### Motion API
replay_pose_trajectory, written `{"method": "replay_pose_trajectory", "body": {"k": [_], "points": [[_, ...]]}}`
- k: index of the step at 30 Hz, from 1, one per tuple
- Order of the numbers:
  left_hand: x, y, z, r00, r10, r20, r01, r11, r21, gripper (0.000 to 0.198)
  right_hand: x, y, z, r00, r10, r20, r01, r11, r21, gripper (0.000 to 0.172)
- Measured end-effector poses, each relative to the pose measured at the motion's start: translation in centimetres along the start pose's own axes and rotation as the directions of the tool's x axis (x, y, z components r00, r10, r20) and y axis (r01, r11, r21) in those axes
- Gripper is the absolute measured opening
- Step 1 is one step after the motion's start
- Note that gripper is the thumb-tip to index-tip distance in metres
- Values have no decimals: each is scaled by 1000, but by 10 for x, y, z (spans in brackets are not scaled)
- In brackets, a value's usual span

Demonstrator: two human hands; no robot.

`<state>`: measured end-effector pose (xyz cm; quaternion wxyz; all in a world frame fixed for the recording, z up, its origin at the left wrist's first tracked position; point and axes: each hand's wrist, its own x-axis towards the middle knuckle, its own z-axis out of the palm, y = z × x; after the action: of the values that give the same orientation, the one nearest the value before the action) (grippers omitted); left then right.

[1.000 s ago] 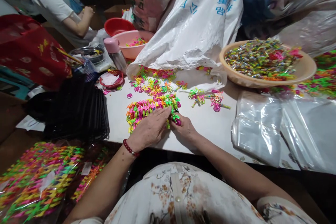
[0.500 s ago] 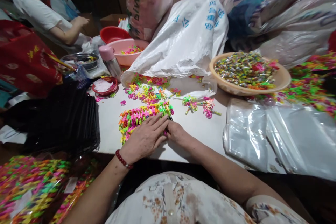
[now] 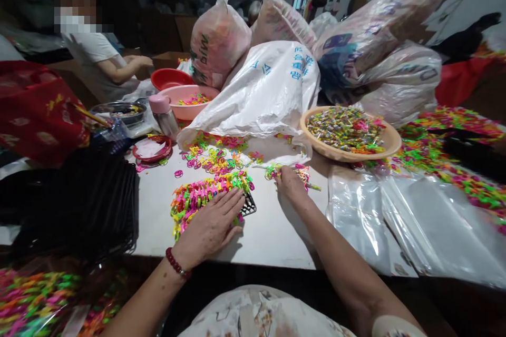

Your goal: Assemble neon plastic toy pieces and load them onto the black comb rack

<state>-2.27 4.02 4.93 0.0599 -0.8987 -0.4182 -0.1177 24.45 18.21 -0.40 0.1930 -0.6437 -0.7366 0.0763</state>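
My left hand [image 3: 215, 224] lies flat with its fingers stretched out over rows of small neon plastic toys [image 3: 187, 200]. These toys stand upright in a black grid rack [image 3: 249, 204], whose bare right corner shows beside my fingertips. Farther right, my right hand [image 3: 291, 183] bends its fingers down at a few small bright toys with stick-like parts [image 3: 303, 174], lying apart on the white table. Its fingertips close on a green-and-pink piece, partly hidden by the hand. More loose toys [image 3: 215, 160] are scattered behind the rack.
A white sack [image 3: 261, 95] spills toys at the back. A tan basin [image 3: 389, 145] of small wrapped pieces stands right, behind clear plastic bags [image 3: 356, 216]. Stacked black racks [image 3: 106, 205] flank the left, near a red basket [image 3: 166, 150] and flask [image 3: 162, 116]. A person [image 3: 103, 60] works far left.
My right hand has left the rack's right end and reached forward and right to the loose toys, uncovering the black corner. My left hand stays on the rack. The view has tilted up.
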Motion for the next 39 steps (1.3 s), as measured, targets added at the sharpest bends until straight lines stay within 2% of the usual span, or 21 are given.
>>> {"method": "replay_pose_trajectory", "body": {"k": [3,7,12,17,20,24,29,32,36,39], "points": [[-1,1,0,1000,-14,-2,14,1000,-8,64,-8,-4,1,1000,1,-27,1,999,54,10],[-1,1,0,1000,-31,0,31,999,-21,69,-32,-9,5,997,-41,-68,58,958,280,6],[-2,0,-1,999,-49,0,49,997,-58,69,-66,-30,3,995,-100,3,81,818,569,11],[-1,1,-3,997,-69,42,73,992,-99,66,-83,-62,8,953,-271,135,81,658,749,20],[0,1,-5,995,-83,53,89,989,-121,65,-83,-72,19,922,-345,174,92,633,769,20],[1,1,-7,996,-78,41,83,987,-136,67,-77,-74,33,919,-359,165,124,659,742,16],[0,0,-5,998,-57,33,61,989,-132,68,-69,-68,38,870,-471,144,270,701,660,14],[-1,0,-5,997,-45,57,51,991,-120,70,-64,-66,40,844,-512,162,298,697,652,17],[4,3,-9,995,-56,80,62,996,-67,70,-60,-68,48,843,-510,173,308,720,622,22],[12,7,-12,996,-34,80,37,999,-29,67,-62,-74,53,843,-504,186,305,734,607,18]]}}
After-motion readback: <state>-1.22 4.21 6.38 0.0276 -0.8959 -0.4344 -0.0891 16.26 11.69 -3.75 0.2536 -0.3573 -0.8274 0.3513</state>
